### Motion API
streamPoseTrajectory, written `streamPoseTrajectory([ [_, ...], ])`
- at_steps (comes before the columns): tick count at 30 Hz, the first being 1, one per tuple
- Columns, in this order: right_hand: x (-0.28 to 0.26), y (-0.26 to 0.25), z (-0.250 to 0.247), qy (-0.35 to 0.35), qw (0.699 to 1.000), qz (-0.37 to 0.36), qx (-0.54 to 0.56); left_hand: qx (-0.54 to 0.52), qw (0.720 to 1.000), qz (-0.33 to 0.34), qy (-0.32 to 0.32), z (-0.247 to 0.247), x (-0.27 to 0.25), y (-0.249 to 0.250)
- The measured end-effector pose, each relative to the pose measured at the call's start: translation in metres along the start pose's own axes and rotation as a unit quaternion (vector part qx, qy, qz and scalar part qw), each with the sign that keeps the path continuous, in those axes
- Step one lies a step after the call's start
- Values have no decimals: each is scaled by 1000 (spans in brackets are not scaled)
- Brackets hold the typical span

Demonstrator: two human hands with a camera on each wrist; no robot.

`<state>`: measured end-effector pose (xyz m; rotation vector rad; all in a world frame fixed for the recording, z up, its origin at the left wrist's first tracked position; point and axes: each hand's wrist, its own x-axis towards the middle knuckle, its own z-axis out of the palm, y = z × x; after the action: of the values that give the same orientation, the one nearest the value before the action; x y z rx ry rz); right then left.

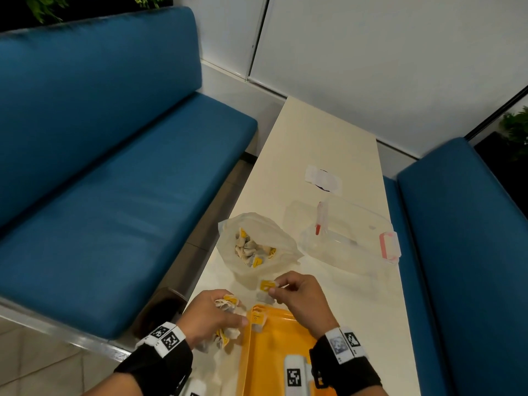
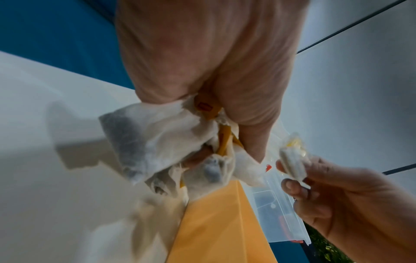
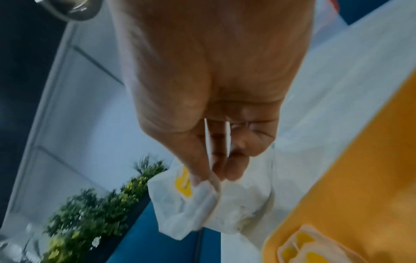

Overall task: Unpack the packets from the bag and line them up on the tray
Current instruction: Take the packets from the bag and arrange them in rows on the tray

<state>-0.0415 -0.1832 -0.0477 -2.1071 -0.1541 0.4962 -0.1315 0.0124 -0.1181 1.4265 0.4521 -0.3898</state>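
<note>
Head view: packets' (image 1: 227, 302) yellow tags unreadable, left hand (image 1: 211, 317) grip bunched.

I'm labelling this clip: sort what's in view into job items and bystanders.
Job:
- plastic bag of packets
- orange tray
- bunch of packets in left hand
- single packet pinched by right hand
- packet on tray

Bystanders:
- clear lidded box
- blue benches
</note>
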Motion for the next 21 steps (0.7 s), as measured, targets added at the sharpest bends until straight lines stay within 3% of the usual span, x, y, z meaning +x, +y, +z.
streamPoseTrajectory([
  [12,-32,62,12,-105,981,163,11,27,999,8,36,9,3,-2],
  [16,-29,72,29,-139,974,176,-14,56,998,14,34,14,4,-5],
  [21,-23,71,43,-117,975,188,-10,73,997,10,32,17,6,-9],
])
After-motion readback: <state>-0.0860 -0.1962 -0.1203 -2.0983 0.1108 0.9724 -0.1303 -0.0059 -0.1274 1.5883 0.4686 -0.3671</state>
